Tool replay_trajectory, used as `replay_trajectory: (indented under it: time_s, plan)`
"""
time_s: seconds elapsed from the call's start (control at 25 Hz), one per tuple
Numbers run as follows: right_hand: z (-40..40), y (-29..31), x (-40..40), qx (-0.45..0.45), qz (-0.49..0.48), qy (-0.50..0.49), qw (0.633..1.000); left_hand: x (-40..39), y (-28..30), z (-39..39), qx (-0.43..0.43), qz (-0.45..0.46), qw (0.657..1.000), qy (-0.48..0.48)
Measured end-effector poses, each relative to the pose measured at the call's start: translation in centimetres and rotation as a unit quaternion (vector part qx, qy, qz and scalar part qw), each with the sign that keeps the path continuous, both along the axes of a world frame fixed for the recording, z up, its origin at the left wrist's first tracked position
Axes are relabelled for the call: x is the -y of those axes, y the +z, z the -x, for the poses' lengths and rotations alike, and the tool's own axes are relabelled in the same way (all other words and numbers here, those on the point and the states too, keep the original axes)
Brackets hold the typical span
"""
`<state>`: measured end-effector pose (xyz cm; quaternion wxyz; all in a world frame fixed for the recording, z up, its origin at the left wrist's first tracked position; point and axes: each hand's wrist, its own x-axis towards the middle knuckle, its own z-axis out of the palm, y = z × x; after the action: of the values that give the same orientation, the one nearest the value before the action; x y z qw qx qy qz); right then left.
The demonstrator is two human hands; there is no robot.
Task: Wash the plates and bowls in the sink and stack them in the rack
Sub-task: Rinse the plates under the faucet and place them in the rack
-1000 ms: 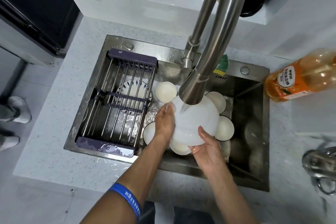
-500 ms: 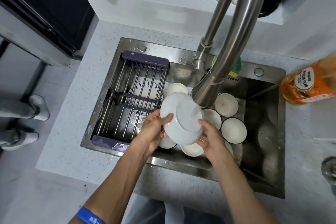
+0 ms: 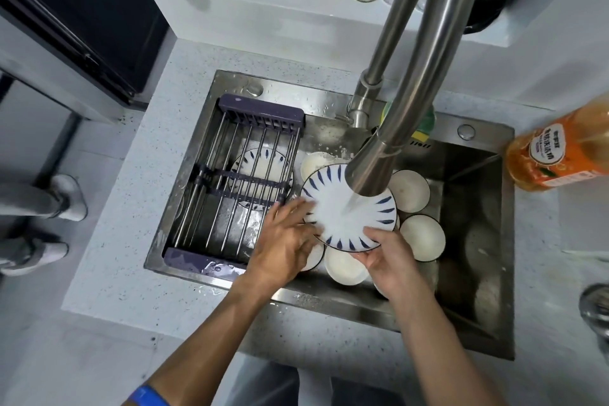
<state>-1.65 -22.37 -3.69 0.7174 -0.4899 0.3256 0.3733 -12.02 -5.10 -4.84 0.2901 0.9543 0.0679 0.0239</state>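
Rinsing under faucet [image 3: 379, 171], right hand [image 3: 392, 260] gripping plate [image 3: 346, 217] rim at 5 o'clock, left hand [image 3: 283, 241] fingers spread flat at 9 o'clock, rack [image 3: 237, 181] left in sink [image 3: 478, 290].

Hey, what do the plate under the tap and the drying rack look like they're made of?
Plate: likely glazed ceramic, glossy white with painted blue dashes round the rim. Rack: thin shiny metal rods, probably stainless steel, with matte dark purple end pieces that look like plastic.

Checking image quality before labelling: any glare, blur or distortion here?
Head view: wide-angle bending bows the grey steel faucet and counter edges; soft glare streaks the faucet; the left hand is slightly motion-blurred on the blue-patterned white plate; the steel sink's right side lies in shadow.
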Motion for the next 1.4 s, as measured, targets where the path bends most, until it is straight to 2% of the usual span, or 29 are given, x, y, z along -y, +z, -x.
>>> replay_trajectory:
  time_s: [0.08,0.12,0.16,0.2,0.24,0.28,0.32,0.36,0.4,0.44,0.48,0.52,0.6,0.64,0.76,0.8,0.88,0.92,0.96,1.0,1.04,1.08,1.12,1.16,1.2,1.24,1.32,1.4]
  plan:
    - [0.7,-0.3,-0.5,0.005,-0.017,0.015,1.0,0.0,-0.1,0.3,0.019,-0.115,0.99,-0.079]
    - [1.1,-0.5,-0.9,0.003,-0.029,0.02,0.999,-0.1,0.1,0.2,0.025,-0.141,0.984,-0.109]
    - [1.4,-0.4,-1.4,0.006,-0.039,0.02,0.999,-0.5,0.4,-0.1,0.021,-0.125,0.986,-0.109]
    - [1.4,-0.4,-1.5,0.014,-0.046,0.012,0.999,-0.8,0.7,-0.3,0.015,-0.069,0.994,-0.081]
    - [1.4,-0.5,-1.3,0.03,-0.048,-0.004,0.998,-1.0,0.9,-0.4,-0.004,0.034,0.999,-0.036]
    - [1.3,-0.5,-1.0,0.052,-0.045,-0.016,0.997,-0.9,1.1,-0.4,-0.033,0.175,0.983,0.037]
    - [1.2,-0.3,-0.6,0.075,-0.032,-0.024,0.996,-0.1,1.3,-0.5,-0.053,0.322,0.936,0.13]
    - [1.2,0.2,-0.5,0.092,-0.014,-0.022,0.995,0.9,1.5,-1.1,-0.066,0.439,0.864,0.238]
    - [1.3,0.8,-0.9,0.116,0.002,-0.012,0.993,1.8,1.5,-1.8,-0.065,0.515,0.783,0.343]
    - [1.3,1.2,-1.2,0.15,0.027,0.007,0.988,2.4,1.4,-2.8,-0.069,0.544,0.718,0.429]
    - [1.3,1.5,-1.3,0.19,0.06,0.028,0.98,2.7,1.3,-3.7,-0.078,0.558,0.668,0.486]
    - [1.1,2.0,-1.5,0.218,0.086,0.037,0.972,2.8,0.9,-4.4,-0.076,0.585,0.628,0.507]
    - [0.4,2.5,-0.6,0.213,0.088,0.009,0.973,2.9,0.9,-5.2,-0.056,0.682,0.551,0.477]
    - [0.3,2.2,-0.2,0.178,0.066,-0.014,0.982,3.0,1.1,-5.2,-0.056,0.698,0.55,0.454]
    - [1.3,0.3,-1.1,0.009,-0.027,-0.035,0.999,2.3,2.0,-4.9,-0.076,0.581,0.685,0.433]
    - [1.6,-0.4,-1.7,-0.012,-0.02,-0.028,0.999,2.1,2.3,-4.7,-0.074,0.576,0.688,0.435]
    - [1.3,-0.3,-2.8,0.04,0.069,0.008,0.997,1.5,2.8,-4.0,-0.07,0.6,0.664,0.441]
    - [1.0,0.1,-2.7,0.125,0.159,0.05,0.978,1.5,2.6,-3.9,-0.073,0.612,0.653,0.44]
    - [0.9,0.3,-2.2,0.23,0.271,0.113,0.928,1.6,2.2,-3.7,-0.076,0.611,0.657,0.436]
    - [1.1,0.9,-1.6,0.329,0.352,0.169,0.86,1.9,1.9,-3.6,-0.08,0.591,0.683,0.421]
    - [1.6,1.0,-1.4,0.398,0.382,0.216,0.806,2.2,1.9,-3.4,-0.088,0.557,0.724,0.397]
    - [2.1,1.2,-1.6,0.402,0.33,0.23,0.823,2.3,2.0,-3.2,-0.091,0.509,0.773,0.368]
    - [2.8,1.8,-2.3,0.344,0.219,0.216,0.887,2.5,2.4,-2.9,-0.074,0.464,0.819,0.33]
    - [3.3,2.5,-3.4,0.246,0.097,0.185,0.946,2.7,2.8,-2.4,-0.042,0.427,0.861,0.273]
    - [3.4,3.0,-4.4,0.173,0.018,0.134,0.976,2.8,3.2,-1.9,-0.01,0.391,0.896,0.21]
    - [3.1,3.4,-5.4,0.122,-0.023,0.086,0.989,2.7,3.4,-1.4,0.016,0.341,0.929,0.145]
    - [2.2,3.5,-6.7,0.061,-0.002,-0.013,0.998,2.1,3.0,-0.5,0.031,0.216,0.975,0.039]
    - [2.8,3.8,-7.2,0.009,0.027,-0.079,0.996,1.2,2.4,0.2,0.023,0.137,0.99,0.001]
